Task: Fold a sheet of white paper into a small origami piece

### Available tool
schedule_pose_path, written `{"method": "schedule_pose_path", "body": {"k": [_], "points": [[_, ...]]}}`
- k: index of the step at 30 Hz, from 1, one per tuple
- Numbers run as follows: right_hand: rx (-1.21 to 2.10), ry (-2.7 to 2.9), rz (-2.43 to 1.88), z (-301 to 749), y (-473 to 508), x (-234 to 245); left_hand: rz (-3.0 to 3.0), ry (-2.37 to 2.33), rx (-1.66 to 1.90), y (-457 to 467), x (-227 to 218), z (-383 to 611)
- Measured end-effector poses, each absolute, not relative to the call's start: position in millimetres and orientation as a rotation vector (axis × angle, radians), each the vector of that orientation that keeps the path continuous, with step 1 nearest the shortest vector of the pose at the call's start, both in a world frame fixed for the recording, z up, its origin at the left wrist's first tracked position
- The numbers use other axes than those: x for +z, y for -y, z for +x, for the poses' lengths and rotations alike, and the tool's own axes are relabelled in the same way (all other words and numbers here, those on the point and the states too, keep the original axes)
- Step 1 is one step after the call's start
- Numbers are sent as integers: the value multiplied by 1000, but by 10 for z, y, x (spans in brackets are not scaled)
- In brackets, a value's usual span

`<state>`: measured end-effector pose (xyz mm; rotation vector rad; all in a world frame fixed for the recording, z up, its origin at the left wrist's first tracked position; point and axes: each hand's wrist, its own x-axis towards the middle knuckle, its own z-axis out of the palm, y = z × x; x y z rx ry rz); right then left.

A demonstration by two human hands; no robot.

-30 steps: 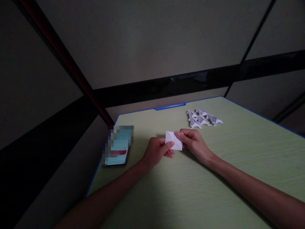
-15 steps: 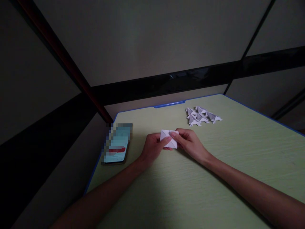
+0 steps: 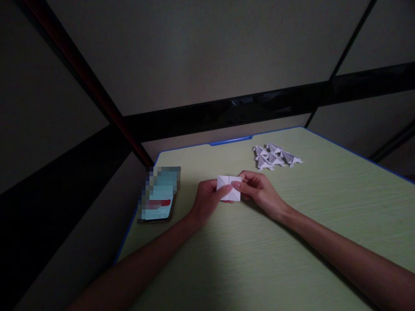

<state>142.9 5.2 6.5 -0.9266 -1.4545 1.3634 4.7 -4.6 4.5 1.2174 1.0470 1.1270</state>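
A small white folded paper square (image 3: 234,195) with crease lines meeting near its middle is held just above the table. My left hand (image 3: 208,198) grips it from the left, thumb across its face and fingers behind. On the right side, my right hand (image 3: 259,190) pinches it, with the thumb tip near the centre close to the left thumb. The fingers behind the paper are partly hidden. Beyond my right hand lies a group of several folded white paper figures (image 3: 274,157).
A phone (image 3: 158,203) with a lit, partly blurred screen lies at the table's left edge. The pale green table (image 3: 259,268) has a blue rim and a blue handle-like piece (image 3: 231,141) at the back. Behind it stands a panelled surface with a black band (image 3: 207,119).
The paper has shifted very slightly left and turned a little flatter to view. My right fingers have risen a bit at its upper right corner.
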Motion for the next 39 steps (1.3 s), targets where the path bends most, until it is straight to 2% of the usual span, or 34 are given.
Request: {"method": "schedule_pose_path", "body": {"k": [6,11,20,28,35,39], "points": [[1249,1430,-794,1496,-97,90,1243,-1104,1143,41,55,51],[1168,1564,-812,1509,-92,73,1267,-1163,1173,30,43,32],[960,1977,-793,1660,-132,105,1390,-1127,1022,21,19,-10],[1124,1826,-774,1654,-177,74,1439,-1168,957,31,78,8],[1341,1596,-928,1598,-156,100,1531,-1180,909,29,105,6],[1359,1428,-1027,1528,-137,87,1522,-1226,928,36,106,18]]}}
